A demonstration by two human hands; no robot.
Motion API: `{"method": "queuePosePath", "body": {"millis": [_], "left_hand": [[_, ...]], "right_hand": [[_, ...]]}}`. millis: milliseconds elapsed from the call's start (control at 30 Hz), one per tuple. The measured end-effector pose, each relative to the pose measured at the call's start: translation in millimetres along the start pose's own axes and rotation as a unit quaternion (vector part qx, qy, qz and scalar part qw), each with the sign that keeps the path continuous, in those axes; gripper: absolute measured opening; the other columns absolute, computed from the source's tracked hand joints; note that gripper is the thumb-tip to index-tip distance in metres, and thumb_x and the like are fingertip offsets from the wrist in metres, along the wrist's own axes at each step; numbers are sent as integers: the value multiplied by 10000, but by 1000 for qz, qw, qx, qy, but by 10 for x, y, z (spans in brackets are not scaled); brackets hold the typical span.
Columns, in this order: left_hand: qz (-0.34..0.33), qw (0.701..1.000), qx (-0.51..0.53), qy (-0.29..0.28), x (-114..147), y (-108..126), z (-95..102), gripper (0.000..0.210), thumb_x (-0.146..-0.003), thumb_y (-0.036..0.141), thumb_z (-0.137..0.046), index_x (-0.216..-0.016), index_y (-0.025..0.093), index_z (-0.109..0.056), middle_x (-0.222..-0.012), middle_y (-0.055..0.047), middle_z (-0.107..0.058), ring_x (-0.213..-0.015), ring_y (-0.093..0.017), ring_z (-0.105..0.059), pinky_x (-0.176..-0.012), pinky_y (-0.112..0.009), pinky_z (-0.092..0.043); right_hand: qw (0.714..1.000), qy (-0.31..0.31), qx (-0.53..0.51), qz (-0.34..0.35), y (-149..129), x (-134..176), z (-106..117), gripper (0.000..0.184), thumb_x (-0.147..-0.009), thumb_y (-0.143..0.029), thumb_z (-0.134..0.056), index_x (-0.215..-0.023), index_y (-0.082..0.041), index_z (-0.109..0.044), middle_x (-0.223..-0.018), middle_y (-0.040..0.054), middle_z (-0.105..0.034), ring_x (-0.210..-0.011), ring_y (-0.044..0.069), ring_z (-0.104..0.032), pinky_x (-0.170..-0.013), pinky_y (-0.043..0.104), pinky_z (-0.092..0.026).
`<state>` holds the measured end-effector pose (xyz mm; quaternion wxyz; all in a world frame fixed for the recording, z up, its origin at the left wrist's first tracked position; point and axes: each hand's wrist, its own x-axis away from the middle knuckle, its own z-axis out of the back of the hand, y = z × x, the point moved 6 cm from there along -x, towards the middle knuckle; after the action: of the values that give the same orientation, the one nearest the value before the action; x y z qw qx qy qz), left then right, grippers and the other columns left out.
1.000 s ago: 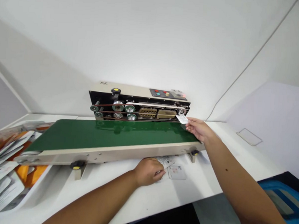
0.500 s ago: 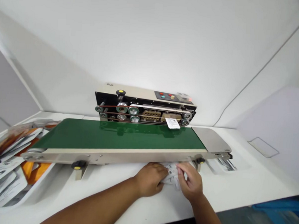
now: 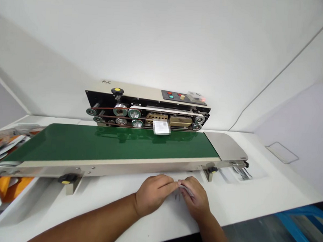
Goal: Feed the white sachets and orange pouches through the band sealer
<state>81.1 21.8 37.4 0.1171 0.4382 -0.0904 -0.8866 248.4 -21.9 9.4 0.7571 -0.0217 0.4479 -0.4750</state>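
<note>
My left hand (image 3: 155,193) and my right hand (image 3: 196,199) meet just in front of a conveyor band sealer (image 3: 149,95). Between their fingertips is a thin pale packet (image 3: 184,187), seen nearly edge-on and mostly covered by the fingers. Both hands are closed on it, thumbs on the near side. Beyond them runs the green conveyor belt (image 3: 117,144). A small white packet (image 3: 161,128), blurred in the picture, hangs from the sealer's band over the belt's far edge.
At the left, a white bin (image 3: 18,207) holds several white and orange packets (image 3: 10,194). More packets (image 3: 242,173) lie under the belt's right end. A wire handle (image 3: 281,152) stands out at the right, and a blue stool (image 3: 304,229) is below the table edge.
The packet in the sealer has travelled left along the band. My hands have lifted the thin packet off the tabletop and turned it edge-on. The view has shifted slightly.
</note>
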Motion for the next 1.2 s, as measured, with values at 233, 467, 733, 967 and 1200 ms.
{"method": "queuePosePath", "body": {"millis": [233,467,733,967,1200], "left_hand": [[145,984,92,-50,74,-195,-135,238,-1000,221,-545,-1209,214,-657,-917,-40,-745,-765,-167,-689,-732,-255,-558],[321,919,225,-45,158,-362,-194,168,-945,279,-582,-1066,182,-645,-773,-7,-695,-664,-137,-631,-600,-209,-496],[390,840,376,-24,150,-391,-346,233,-897,369,-671,-1012,167,-668,-762,-10,-694,-685,-152,-644,-647,-253,-510],[383,790,478,-9,175,-199,-419,276,-871,388,-752,-877,163,-592,-912,-80,-758,-836,-190,-710,-759,-296,-546],[286,898,319,-94,156,-196,-358,283,-843,198,-731,-1118,186,-666,-1099,-76,-701,-899,-185,-660,-796,-296,-550]], "right_hand": [[994,90,-19,-61,104,134,182,206,-927,-197,-646,-1107,-238,-737,-805,26,-735,-659,171,-700,-594,266,-578],[976,160,-23,-147,279,278,196,114,-882,-268,-716,-957,-196,-764,-813,64,-759,-637,177,-708,-574,255,-590],[938,231,-169,-195,444,400,207,327,-906,-448,-691,-1116,-197,-698,-836,74,-734,-659,212,-704,-535,297,-589],[978,44,-153,-137,125,143,116,144,-942,-306,-658,-911,-236,-780,-924,78,-760,-809,231,-724,-712,340,-606],[901,276,-184,-281,643,-380,1136,214,-883,-365,-731,-976,-173,-712,-643,6,-675,-486,116,-584,-454,210,-476]]}}
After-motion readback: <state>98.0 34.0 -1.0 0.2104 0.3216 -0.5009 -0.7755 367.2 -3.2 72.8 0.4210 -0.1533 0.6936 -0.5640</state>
